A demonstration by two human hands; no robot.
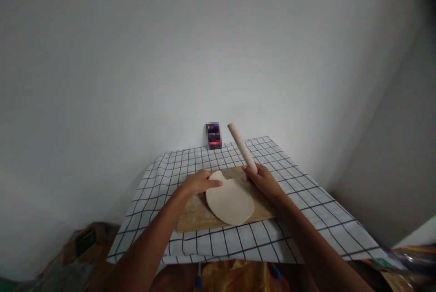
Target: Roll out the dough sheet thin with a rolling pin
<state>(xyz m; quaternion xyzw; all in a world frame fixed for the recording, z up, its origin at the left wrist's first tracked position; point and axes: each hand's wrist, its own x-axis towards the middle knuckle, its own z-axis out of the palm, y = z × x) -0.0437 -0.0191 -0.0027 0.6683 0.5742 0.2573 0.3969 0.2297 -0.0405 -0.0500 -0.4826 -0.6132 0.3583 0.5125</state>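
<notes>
A flat, rounded sheet of pale dough [230,202] lies over a wooden board [194,217], its near edge reaching the board's front. My left hand [201,181] grips the dough's upper left edge, thumb on top and the other fingers underneath, partly hidden. In my right hand [261,178] is a wooden rolling pin [242,147], held by its lower end and tilted up and away to the left. The right hand is just beyond the dough's right edge, above the board.
A white cloth with a dark grid [306,201] covers the table. At the back, a small dark pixelated item [214,136] stands against the white wall [170,65]. Clutter [85,246] lies low on the left, with more items [415,260] at the lower right.
</notes>
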